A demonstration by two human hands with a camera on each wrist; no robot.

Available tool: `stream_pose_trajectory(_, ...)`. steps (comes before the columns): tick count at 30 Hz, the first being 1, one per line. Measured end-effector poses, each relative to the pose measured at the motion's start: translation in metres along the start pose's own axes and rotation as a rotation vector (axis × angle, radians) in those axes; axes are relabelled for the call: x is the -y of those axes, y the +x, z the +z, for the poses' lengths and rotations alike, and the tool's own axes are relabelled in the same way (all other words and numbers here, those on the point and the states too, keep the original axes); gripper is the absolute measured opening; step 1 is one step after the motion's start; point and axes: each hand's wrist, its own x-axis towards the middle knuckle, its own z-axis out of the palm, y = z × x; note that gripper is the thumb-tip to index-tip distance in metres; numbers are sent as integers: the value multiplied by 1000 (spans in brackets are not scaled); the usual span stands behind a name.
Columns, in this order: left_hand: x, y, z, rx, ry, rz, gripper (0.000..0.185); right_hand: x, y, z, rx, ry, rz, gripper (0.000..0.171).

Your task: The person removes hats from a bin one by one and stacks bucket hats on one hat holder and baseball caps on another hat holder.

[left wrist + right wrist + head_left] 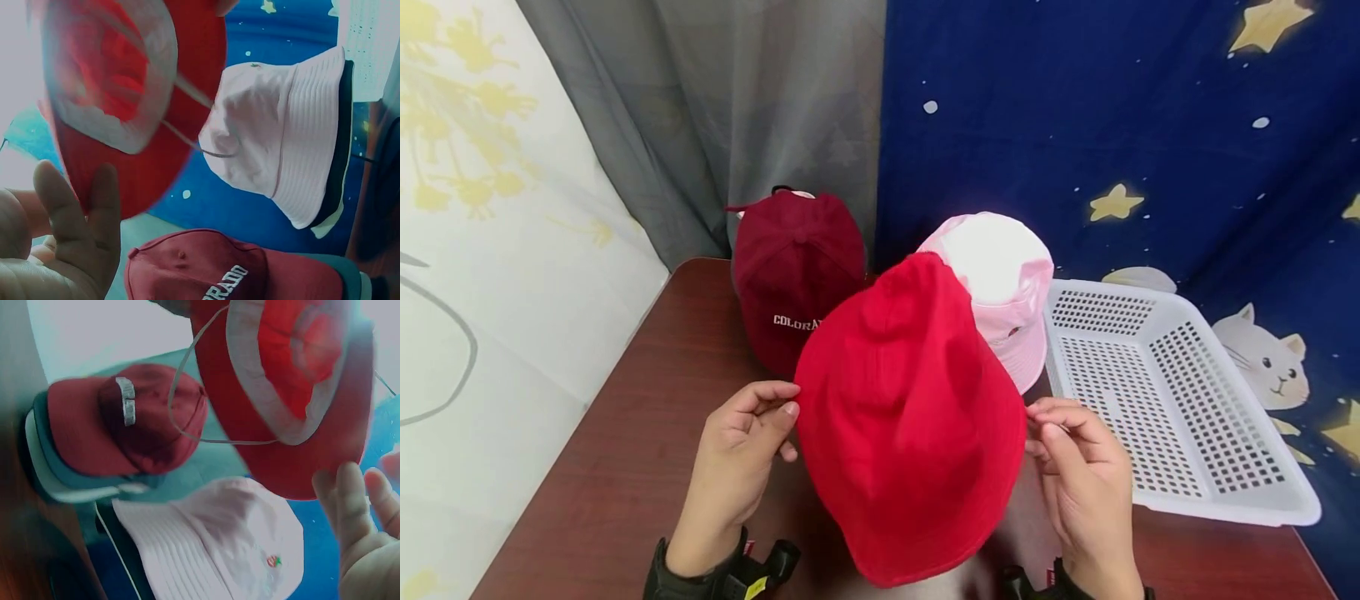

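A red bucket hat (902, 417) hangs in the air above the table, its brim pinched on both sides. My left hand (737, 454) grips the brim's left edge between thumb and fingers; my right hand (1082, 475) pinches the right edge. In the right wrist view, the hat's underside shows a pale inner band and a thin chin cord (181, 419). Behind it stand a maroon baseball cap (801, 267) with white lettering and a pale pink bucket hat (1030, 317). Both wrist views show each of these stacked over other hats.
A white perforated plastic basket (1240, 467) sits at the right of the brown table (647, 400). A grey curtain (805, 100) and a blue star-patterned cloth (1037, 125) hang behind the table. White patterned cloth (497, 275) lines the left side.
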Motion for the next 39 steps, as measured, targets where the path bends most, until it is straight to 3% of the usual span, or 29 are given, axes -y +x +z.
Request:
stream_pose_trajectory(2, 2, 1, 0, 16, -23, -13, 16, -2, 0, 0, -58, -43, 80, 25)
stream_pose_trajectory(5, 4, 1, 0, 17, -51, -63, 20, -4, 0, 0, -58, -136, 188, 29)
stream_pose_trajectory(9, 5, 1, 1, 18, -8, -149, 23, -5, -1, -3, 78, -364, 295, 33)
stream_pose_trajectory(13, 7, 0, 2, 54, 73, -197, 23, -2, -3, -6, 243, -548, 354, 25)
stream_pose_trajectory(15, 7, 0, 2, 69, 98, -212, 22, 0, -4, -8, 265, -587, 368, 20)
stream_pose_trajectory(17, 7, 0, 0, 77, 112, -223, 20, 2, -4, -8, 219, -621, 382, 14)
stream_pose_trajectory(21, 5, 1, -4, 83, 128, -223, 16, 6, -2, -12, 55, -657, 403, 9)
stream_pose_trajectory(24, 5, 2, -6, 83, 117, -216, 15, 9, 1, -17, -7, -642, 410, 8)
stream_pose_trajectory(32, 13, 4, -8, 99, 89, -233, 15, 8, 2, -22, 0, -638, 441, 6)
stream_pose_trajectory(39, 20, 5, -11, 102, 105, -333, 15, 9, 1, -25, 55, -603, 482, 7)
